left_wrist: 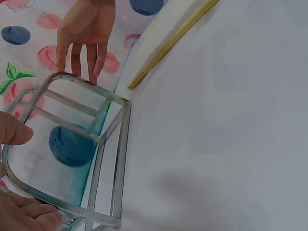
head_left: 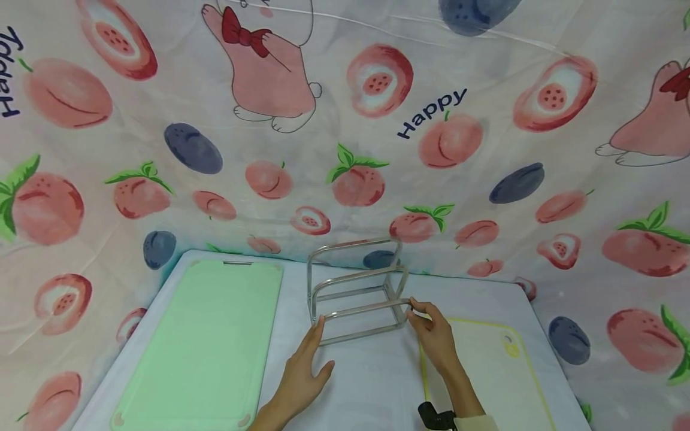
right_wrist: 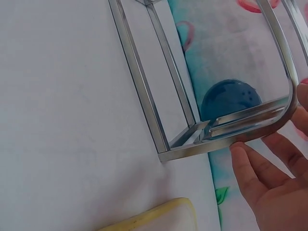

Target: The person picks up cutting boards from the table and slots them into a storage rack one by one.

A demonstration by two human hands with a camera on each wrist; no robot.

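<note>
A silvery metal rack (head_left: 358, 311) with upright, round-cornered loops stands on the white-covered table. My left hand (head_left: 302, 365) is at the rack's left side, fingers extended against the front loop and thumb spread away. In the left wrist view, that hand's thumb (left_wrist: 17, 131) and fingers (left_wrist: 36, 214) show at the left edge, beside the frame. At the opposite end, my right hand (head_left: 436, 338) pinches the front loop's upper right corner between thumb and fingers. The right wrist view shows its fingers (right_wrist: 255, 171) along the outer side of the bar.
To the left lies a light green cutting board (head_left: 202, 341). On the right, a white board with a yellow edge (head_left: 496, 371) lies partly behind the right forearm. A fruit-printed cloth (head_left: 302, 209) hangs behind the table (head_left: 366, 383) and at its sides.
</note>
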